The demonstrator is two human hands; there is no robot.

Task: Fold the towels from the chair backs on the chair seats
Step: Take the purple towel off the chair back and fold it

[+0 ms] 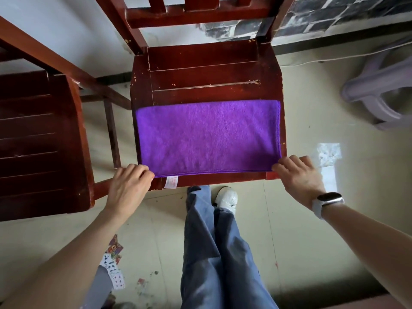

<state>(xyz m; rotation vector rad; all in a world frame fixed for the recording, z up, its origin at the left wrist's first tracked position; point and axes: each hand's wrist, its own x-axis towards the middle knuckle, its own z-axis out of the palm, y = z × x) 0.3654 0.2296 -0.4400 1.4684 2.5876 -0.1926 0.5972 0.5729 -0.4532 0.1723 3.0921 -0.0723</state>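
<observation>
Setting: plain home room | Evidence: worn red wooden chairs, brick-pattern wallpaper, pale tiled floor, playing cards scattered on it, plastic stool.

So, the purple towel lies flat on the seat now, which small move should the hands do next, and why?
Probably fold it again sideways: the left hand and right hand each pinch a near corner of the purple towel, which lies as a wide flat strip across the seat.
</observation>
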